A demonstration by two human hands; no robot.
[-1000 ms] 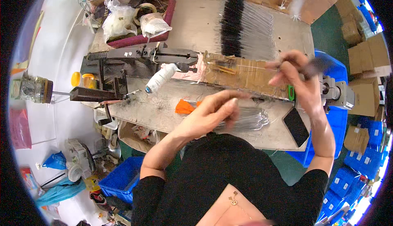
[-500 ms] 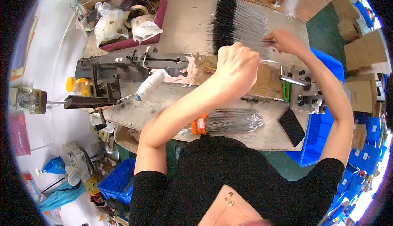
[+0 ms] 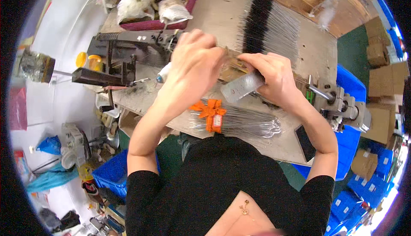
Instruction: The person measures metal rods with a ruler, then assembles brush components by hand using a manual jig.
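Observation:
My left hand (image 3: pixel 198 65) is closed, knuckles up, beside the jaws of a dark metal bench machine (image 3: pixel 141 43). What its fingers hold, if anything, is hidden. Just to its right, my right hand (image 3: pixel 277 78) is curled around a flat grey rectangular plate (image 3: pixel 243 87) that sticks out toward the left. Below both hands lies a bundle of thin metal wires (image 3: pixel 248 122) tied with orange ribbon (image 3: pixel 212 114). Beyond them, a row of wire-stemmed brushes (image 3: pixel 258 22) with black bristles rests on the table.
A maroon tray (image 3: pixel 195 0) with plastic bags and tape stands at the far left. At the right is a metal shaft mount (image 3: pixel 338 101), with a black flat slab (image 3: pixel 305 144) near the front edge. Blue bins (image 3: pixel 351 129) stand beside the table.
My left hand has moved left toward the machine. My right hand has come from beside the wires back toward me and left, now with the grey plate in it. The view has shifted slightly.

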